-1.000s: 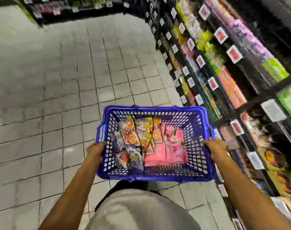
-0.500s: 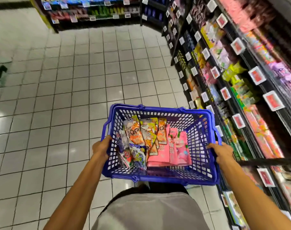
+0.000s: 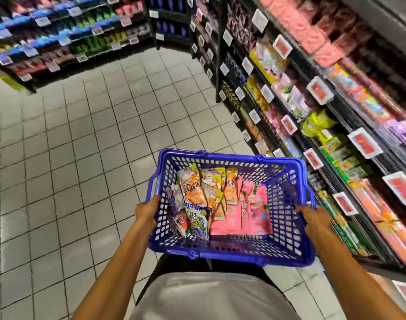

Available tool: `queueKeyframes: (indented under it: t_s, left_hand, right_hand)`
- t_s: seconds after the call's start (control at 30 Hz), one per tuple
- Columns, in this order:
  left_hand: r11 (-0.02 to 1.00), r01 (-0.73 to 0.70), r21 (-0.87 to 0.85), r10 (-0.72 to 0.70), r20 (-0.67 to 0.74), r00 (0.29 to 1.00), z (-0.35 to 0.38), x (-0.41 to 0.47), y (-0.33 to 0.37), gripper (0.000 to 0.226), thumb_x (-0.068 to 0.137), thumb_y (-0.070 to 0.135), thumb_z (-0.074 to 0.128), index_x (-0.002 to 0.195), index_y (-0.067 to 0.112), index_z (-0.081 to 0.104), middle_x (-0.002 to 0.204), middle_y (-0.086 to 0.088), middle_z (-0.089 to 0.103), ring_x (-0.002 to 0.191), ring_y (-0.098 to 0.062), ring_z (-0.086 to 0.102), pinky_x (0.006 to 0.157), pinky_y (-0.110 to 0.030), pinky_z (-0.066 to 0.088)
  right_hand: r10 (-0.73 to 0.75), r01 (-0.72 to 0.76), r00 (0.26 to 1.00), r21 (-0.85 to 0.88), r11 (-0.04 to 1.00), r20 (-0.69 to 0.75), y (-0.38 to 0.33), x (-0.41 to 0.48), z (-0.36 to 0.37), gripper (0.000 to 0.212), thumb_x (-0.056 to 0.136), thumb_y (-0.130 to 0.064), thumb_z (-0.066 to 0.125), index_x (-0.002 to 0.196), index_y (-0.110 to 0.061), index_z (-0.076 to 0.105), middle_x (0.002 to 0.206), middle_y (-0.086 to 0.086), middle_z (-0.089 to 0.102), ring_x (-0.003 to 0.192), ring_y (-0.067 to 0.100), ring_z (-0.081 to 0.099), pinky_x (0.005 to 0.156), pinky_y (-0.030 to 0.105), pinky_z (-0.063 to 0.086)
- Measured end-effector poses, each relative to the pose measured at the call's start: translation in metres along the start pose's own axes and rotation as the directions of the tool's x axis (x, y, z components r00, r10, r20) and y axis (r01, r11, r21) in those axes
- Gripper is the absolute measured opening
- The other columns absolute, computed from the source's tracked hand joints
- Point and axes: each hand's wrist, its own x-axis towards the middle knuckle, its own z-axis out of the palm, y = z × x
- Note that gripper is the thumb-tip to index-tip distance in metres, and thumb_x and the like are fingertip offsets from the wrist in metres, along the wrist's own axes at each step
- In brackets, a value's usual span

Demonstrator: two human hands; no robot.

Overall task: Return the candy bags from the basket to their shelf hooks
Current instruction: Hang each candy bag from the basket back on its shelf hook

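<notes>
Blue basket (image 3: 232,249) sits between the hands; left hand (image 3: 147,210) and right hand (image 3: 313,218) each curl over a side rim. Candy bags (image 3: 220,199) inside lie lengthwise, tops pointing away from both hands.

left arm (image 3: 114,269) bare, extended forward; left hand (image 3: 147,210) grips basket (image 3: 222,156) rim, fingers wrapped round edge. right arm (image 3: 350,269) bare, extended forward; right hand (image 3: 314,219) grips opposite rim, fingers curled over it, knuckles up.

an orange-and-white candy bag (image 3: 192,192) in the basket (image 3: 229,155) bears large letters resembling "qq"; print on the pink bags (image 3: 248,211) and shelf price tags (image 3: 319,90) is too blurred to read.
</notes>
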Motion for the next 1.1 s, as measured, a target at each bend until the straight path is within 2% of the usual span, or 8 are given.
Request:
queueKeyframes:
  t_s: [0.17, 0.33, 0.43, 0.5, 0.6, 0.73, 0.97, 1.1]
  left_hand:
    - [0.988, -0.084, 0.131, 0.074, 0.079, 0.994, 0.054, 0.051, 0.099, 0.035, 0.079, 0.024, 0.074, 0.097, -0.004, 0.061, 0.078, -0.016, 0.066, 0.064, -0.028, 0.063, 0.069, -0.038, 0.055]
    - [0.947, -0.184, 0.265, 0.142, 0.171, 0.975, 0.115, 0.113, 0.192, 0.033, 0.08, 0.024, 0.073, 0.096, -0.002, 0.059, 0.07, -0.013, 0.062, 0.061, -0.028, 0.061, 0.064, -0.035, 0.053]
    - [0.914, -0.24, 0.326, 0.158, 0.259, 0.953, 0.157, 0.147, 0.24, 0.033, 0.081, 0.02, 0.075, 0.099, -0.003, 0.06, 0.071, -0.014, 0.063, 0.059, -0.025, 0.06, 0.06, -0.034, 0.051]
    - [0.89, -0.272, 0.366, 0.162, 0.303, 0.939, 0.18, 0.162, 0.263, 0.038, 0.08, 0.019, 0.076, 0.104, -0.006, 0.061, 0.087, -0.021, 0.068, 0.07, -0.029, 0.063, 0.071, -0.04, 0.056]
    - [0.848, -0.32, 0.422, 0.167, 0.36, 0.918, 0.216, 0.173, 0.293, 0.04, 0.079, 0.021, 0.077, 0.106, -0.006, 0.063, 0.093, -0.023, 0.067, 0.079, -0.031, 0.065, 0.081, -0.047, 0.057]
    - [0.794, -0.356, 0.492, 0.15, 0.409, 0.9, 0.262, 0.188, 0.316, 0.041, 0.08, 0.021, 0.076, 0.109, -0.003, 0.061, 0.091, -0.021, 0.068, 0.071, -0.031, 0.065, 0.07, -0.04, 0.056]
    - [0.643, -0.479, 0.598, 0.213, 0.461, 0.861, 0.349, 0.247, 0.31, 0.038, 0.084, 0.023, 0.074, 0.104, -0.009, 0.065, 0.094, -0.026, 0.067, 0.081, -0.034, 0.066, 0.08, -0.042, 0.055]
    - [0.581, -0.488, 0.651, 0.19, 0.475, 0.859, 0.401, 0.297, 0.294, 0.028, 0.084, 0.02, 0.075, 0.084, -0.005, 0.064, 0.072, -0.016, 0.063, 0.064, -0.027, 0.058, 0.063, -0.032, 0.051]
  right_hand:
    - [0.065, -0.055, 0.989, 0.082, 0.995, -0.13, -0.029, 0.017, 0.042, 0.019, 0.066, -0.001, 0.077, 0.075, -0.008, 0.061, 0.095, 0.024, 0.066, 0.067, 0.03, 0.058, 0.069, 0.041, 0.051]
    - [0.168, -0.151, 0.946, 0.084, 0.985, -0.275, -0.041, 0.025, 0.091, 0.043, 0.072, -0.013, 0.081, 0.107, 0.007, 0.066, 0.107, 0.03, 0.066, 0.097, 0.042, 0.065, 0.084, 0.048, 0.052]
    - [0.266, -0.196, 0.932, 0.276, 0.941, -0.245, -0.046, 0.026, 0.116, 0.031, 0.069, 0.004, 0.08, 0.097, 0.006, 0.066, 0.106, 0.031, 0.067, 0.077, 0.03, 0.063, 0.073, 0.044, 0.051]
    - [0.316, -0.217, 0.921, 0.372, 0.903, -0.228, -0.051, 0.021, 0.128, 0.025, 0.073, 0.007, 0.076, 0.095, 0.008, 0.065, 0.076, 0.024, 0.072, 0.055, 0.018, 0.057, 0.059, 0.033, 0.052]
    - [0.409, -0.262, 0.887, 0.493, 0.829, -0.216, -0.057, 0.016, 0.145, 0.009, 0.078, 0.011, 0.07, 0.082, 0.007, 0.063, 0.034, -0.002, 0.051, 0.023, 0.002, 0.037, 0.027, 0.014, 0.033]
    - [0.422, -0.223, 0.868, 0.556, 0.801, -0.26, -0.056, 0.023, 0.162, 0.035, 0.076, 0.007, 0.071, 0.104, 0.023, 0.058, 0.064, 0.016, 0.049, 0.019, 0.004, 0.028, 0.025, 0.012, 0.022]
    - [0.557, -0.336, 0.812, 0.639, 0.692, -0.175, -0.02, 0.096, 0.211, 0.026, 0.077, 0.01, 0.066, 0.103, 0.012, 0.066, 0.031, -0.007, 0.049, 0.024, 0.006, 0.038, 0.031, 0.013, 0.033]
    - [0.615, -0.367, 0.777, 0.696, 0.618, -0.136, -0.003, 0.14, 0.245, 0.02, 0.078, 0.014, 0.064, 0.098, 0.015, 0.062, 0.028, -0.007, 0.044, 0.02, 0.005, 0.035, 0.028, 0.009, 0.029]
